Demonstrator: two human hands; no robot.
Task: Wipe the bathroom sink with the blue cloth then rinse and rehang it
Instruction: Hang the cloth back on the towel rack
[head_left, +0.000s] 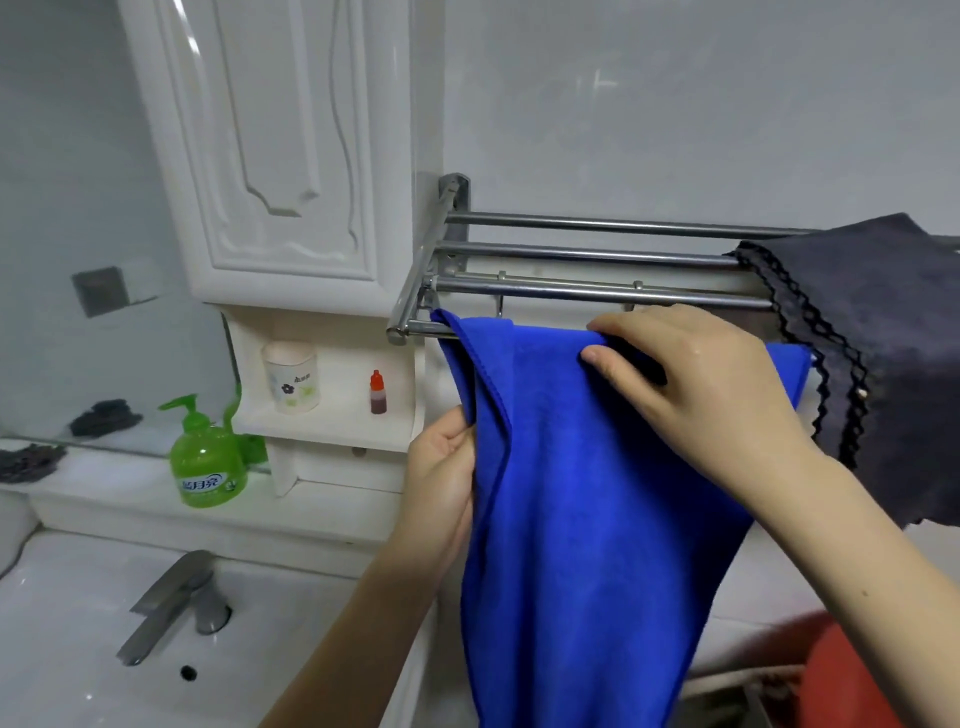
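Over the front rail (415, 328) of the steel towel rack (571, 254), the blue cloth (597, 493) hangs draped, its long front fall dropping past the bottom of the view. Your right hand (696, 384) sits at the top of the fold. Its grip pinches the cloth at the rail, fingers over the top and thumb (597, 358) pressed on the front face. Your left hand (441, 467) is lower, at the cloth's left hanging edge, with its grip curled round that edge where the fabric bunches into a vertical fold.

Just right of the blue cloth, a dark grey cloth (883, 364) with black zigzag trim lies across the rack's bars and hangs down. You cannot tell whether the two cloths touch.

Left of the rack is a white cabinet door (280, 145) with carved moulding. On the open shelf (332, 431) beneath it stand a white cup (291, 379) with a flower print and, apart from it, a small dropper bottle (377, 393) with an orange cap. A green pump bottle (208, 457) of hand soap stands on the raised back ledge of the white desk (130, 493), against the mirror (78, 208).

At lower left the white sink (291, 623) carries a chrome faucet (171, 603), with a dark overflow hole (188, 673) near it. A red object (852, 686) shows at lower right, partly hidden by your right forearm.
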